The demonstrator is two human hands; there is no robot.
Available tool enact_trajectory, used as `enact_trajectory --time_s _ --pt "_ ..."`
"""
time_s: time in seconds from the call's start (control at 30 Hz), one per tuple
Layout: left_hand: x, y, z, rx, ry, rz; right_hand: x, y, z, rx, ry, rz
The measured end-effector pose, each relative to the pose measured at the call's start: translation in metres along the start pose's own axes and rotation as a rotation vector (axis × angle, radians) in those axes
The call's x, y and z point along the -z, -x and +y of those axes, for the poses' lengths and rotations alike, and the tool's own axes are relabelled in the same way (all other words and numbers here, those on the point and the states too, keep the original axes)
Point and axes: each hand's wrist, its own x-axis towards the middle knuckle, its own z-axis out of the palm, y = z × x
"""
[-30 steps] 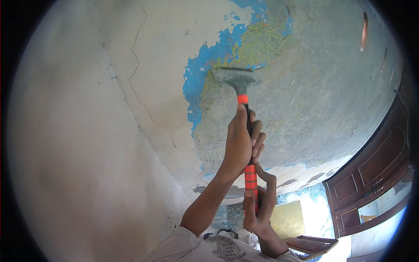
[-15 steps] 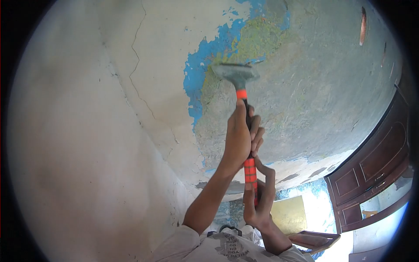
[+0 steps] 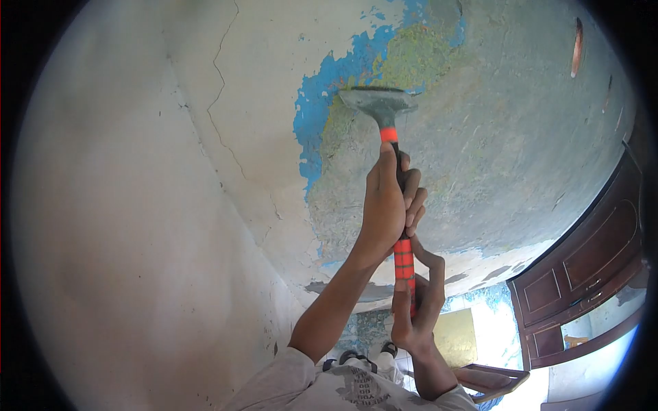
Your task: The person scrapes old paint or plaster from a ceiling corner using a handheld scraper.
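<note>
My left hand (image 3: 385, 205) is wrapped round the black middle of a long-handled scraper (image 3: 388, 135), its thumb lying along the shaft. Below it, my right hand (image 3: 419, 308) grips the red lower end of the handle. The wide grey head of the scraper is against the wall (image 3: 480, 137), at the border of a yellow-green patch (image 3: 419, 58) and bare grey plaster. Flaking blue paint (image 3: 322, 85) lies just left of the head, with cream paint beyond it.
A thin crack (image 3: 218, 75) runs down the cream paint, left of the blue edge. Dark wooden cabinet doors (image 3: 582, 253) stand at the right. Low down are a yellowish panel (image 3: 455, 337), a wooden-framed object (image 3: 492, 380) and my feet (image 3: 351, 356).
Both hands and the scraper have shifted slightly up and to the right in view. The head has slid up the wall a little, and both hands keep their grip.
</note>
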Motion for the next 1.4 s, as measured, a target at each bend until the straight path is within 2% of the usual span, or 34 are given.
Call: enact_trajectory --time_s 0.17,0.37,0.73,1.4 --pt "0.004 0.006 -0.009 0.040 0.014 0.035 -0.006 0.005 0.006 0.050 0.006 0.069" --pt "-0.002 -0.002 -0.003 0.000 0.037 0.006 0.005 -0.007 -0.004 -0.042 -0.041 0.010" --pt "-0.001 -0.001 -0.001 0.020 0.080 -0.009 0.000 -0.003 0.001 0.049 0.008 0.035" --pt "0.008 0.006 -0.003 0.035 -0.009 0.023 -0.006 0.003 0.003 0.014 0.032 0.028"
